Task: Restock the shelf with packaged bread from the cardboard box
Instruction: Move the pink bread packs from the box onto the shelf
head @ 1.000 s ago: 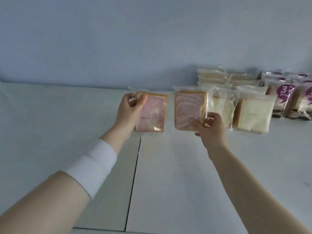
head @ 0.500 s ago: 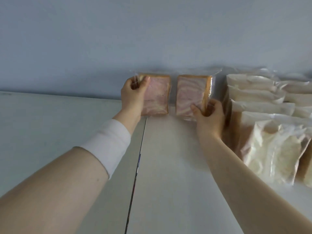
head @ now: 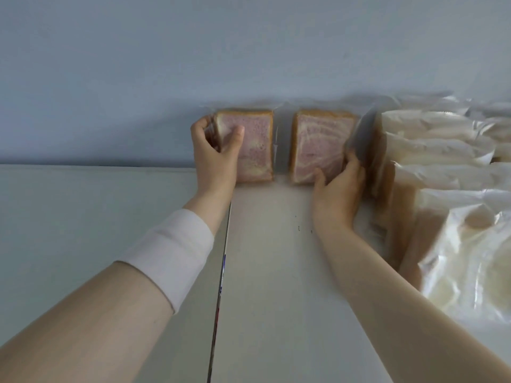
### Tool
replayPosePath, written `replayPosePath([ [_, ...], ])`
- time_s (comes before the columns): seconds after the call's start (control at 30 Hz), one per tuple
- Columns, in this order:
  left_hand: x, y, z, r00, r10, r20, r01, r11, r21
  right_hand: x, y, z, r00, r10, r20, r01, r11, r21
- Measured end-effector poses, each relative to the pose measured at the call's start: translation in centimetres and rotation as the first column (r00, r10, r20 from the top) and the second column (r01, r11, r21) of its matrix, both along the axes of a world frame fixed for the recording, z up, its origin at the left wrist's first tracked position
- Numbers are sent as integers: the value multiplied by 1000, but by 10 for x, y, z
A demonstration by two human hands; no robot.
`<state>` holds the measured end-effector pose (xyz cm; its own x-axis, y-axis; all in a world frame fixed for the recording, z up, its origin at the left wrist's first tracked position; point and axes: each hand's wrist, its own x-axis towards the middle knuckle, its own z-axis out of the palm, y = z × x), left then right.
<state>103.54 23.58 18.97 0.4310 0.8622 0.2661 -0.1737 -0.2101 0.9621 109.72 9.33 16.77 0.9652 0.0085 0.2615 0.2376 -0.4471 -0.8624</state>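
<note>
While each stands upright at the back of the white shelf (head: 271,272), two clear-wrapped packets of pink-marbled bread are each gripped by one hand. The left bread packet (head: 257,150) sits in the left hand (head: 214,156), whose thumb presses the front face while the fingers curl round the outer edge. The right bread packet (head: 320,145) sits in the right hand (head: 338,186), thumb on the lower front and fingers wrapped round the right side and its loose plastic. A narrow gap parts the two packets, which lie between the hands. Just beyond the hands rises the pale blue back wall (head: 249,51); whether the packets touch it cannot be told. Just right of the right hand stand rows of white bread packets (head: 437,150). A white wristband (head: 171,252) wraps the forearm below the left hand, and under that wrist runs a dark seam (head: 221,272) between two shelf boards.
</note>
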Motion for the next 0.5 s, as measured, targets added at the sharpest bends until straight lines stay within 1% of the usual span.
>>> replayPosePath([
  [0.07,-1,-1,-4,1000,-23,-8,23,999,31,-3,1,2,1000,-7,9,7,1000,2],
  [0.13,0,-1,-5,999,12,-35,-9,997,76,-5,3,0,999,-6,48,5,999,34],
  [0.17,1,-2,-5,998,35,-48,-30,995,93,-5,4,-2,998,-14,67,14,1000,3],
  [0.27,1,-7,-1,994,52,-94,-42,993,106,-5,7,-5,997,-8,80,23,980,-197],
  [0.3,0,-7,0,990,66,-129,-50,991,123,-6,7,-5,997,0,75,19,969,-247],
  [0.37,-3,-5,1,972,84,-221,-48,985,163,-10,9,-5,997,8,72,13,956,-292],
  [0.43,-11,-7,2,946,92,-312,-37,983,179,-20,8,-3,991,5,131,31,961,-274],
  [0.5,-24,-11,1,891,152,-428,-43,966,254,-35,4,2,982,27,189,27,962,-273],
])
